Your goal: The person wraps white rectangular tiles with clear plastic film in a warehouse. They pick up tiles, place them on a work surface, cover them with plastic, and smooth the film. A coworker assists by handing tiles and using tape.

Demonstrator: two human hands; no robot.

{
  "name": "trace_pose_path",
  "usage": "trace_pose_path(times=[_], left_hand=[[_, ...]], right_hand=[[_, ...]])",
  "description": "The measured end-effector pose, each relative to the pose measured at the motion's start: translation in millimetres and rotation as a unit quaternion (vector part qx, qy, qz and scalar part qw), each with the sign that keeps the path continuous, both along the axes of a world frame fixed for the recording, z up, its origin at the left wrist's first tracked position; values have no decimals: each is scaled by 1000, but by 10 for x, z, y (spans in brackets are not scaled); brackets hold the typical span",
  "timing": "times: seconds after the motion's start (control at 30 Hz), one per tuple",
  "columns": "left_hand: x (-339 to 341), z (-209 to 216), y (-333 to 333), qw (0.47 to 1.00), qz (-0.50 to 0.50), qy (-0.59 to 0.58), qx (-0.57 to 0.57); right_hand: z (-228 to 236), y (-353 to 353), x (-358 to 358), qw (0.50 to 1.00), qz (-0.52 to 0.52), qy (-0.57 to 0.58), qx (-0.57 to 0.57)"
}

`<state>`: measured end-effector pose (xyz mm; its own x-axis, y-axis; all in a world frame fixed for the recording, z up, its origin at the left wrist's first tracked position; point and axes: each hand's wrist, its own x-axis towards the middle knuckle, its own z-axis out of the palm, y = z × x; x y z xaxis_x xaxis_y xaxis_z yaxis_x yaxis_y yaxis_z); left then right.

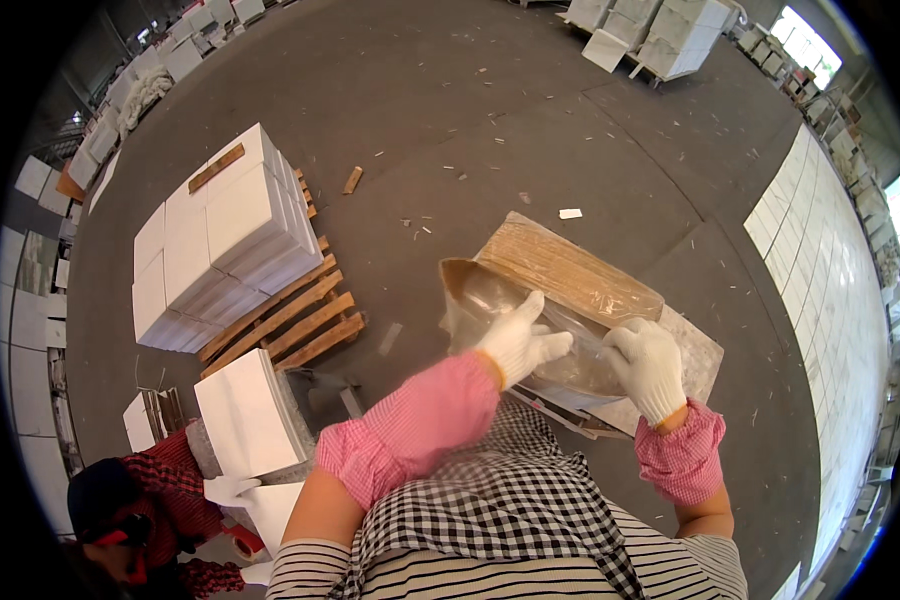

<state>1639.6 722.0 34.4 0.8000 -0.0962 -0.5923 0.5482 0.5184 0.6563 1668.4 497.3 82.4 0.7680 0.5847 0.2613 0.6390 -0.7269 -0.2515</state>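
Note:
In front of me a brown cardboard piece (560, 260) with shiny tape or film over it lies beside a sheet of clear plastic film (580, 372). The film is crumpled, and a curled cardboard edge stands up at its left end. My left hand (525, 345), in a white knit glove, is over the film with fingers spread. At the right end of the film my right hand (648, 365), gloved alike, has its fingers bent together in a pinch on the film; the fingertips are partly hidden. Under these things is a pale speckled slab (695, 350).
At left, white slab stacks (220, 225) sit on a wooden pallet (305, 315). Nearer, another person (155, 500) in white gloves handles white tiles (255, 415). A loaded cart (660, 45) stands far off. Pale tiles (820, 240) cover the right-hand floor; scraps litter the grey floor.

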Motion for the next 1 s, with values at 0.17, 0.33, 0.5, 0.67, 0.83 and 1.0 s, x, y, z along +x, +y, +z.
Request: trace_pose_path(times=[0.17, 0.33, 0.5, 0.67, 0.83, 1.0], left_hand=[[162, -302, -58, 1000, 12, 13, 22], [101, -150, -157, 999, 28, 21, 27], [17, 102, -162, 992, -11, -28, 120], [-41, 348, -13, 988, -48, -30, 147], [-277, 414, 466, 972, 47, -58, 221], [-717, 323, 1446, 912, 224, -100, 329]], right_hand=[[183, -115, -108, 995, 14, 78, 61], [412, -314, -32, 954, -14, 291, 65], [188, -209, 220, 930, -51, 323, 165], [27, 283, 284, 968, 21, 234, 89], [-712, 431, 246, 973, 95, 48, -204], [-1055, 531, 381, 798, 203, 236, -516]])
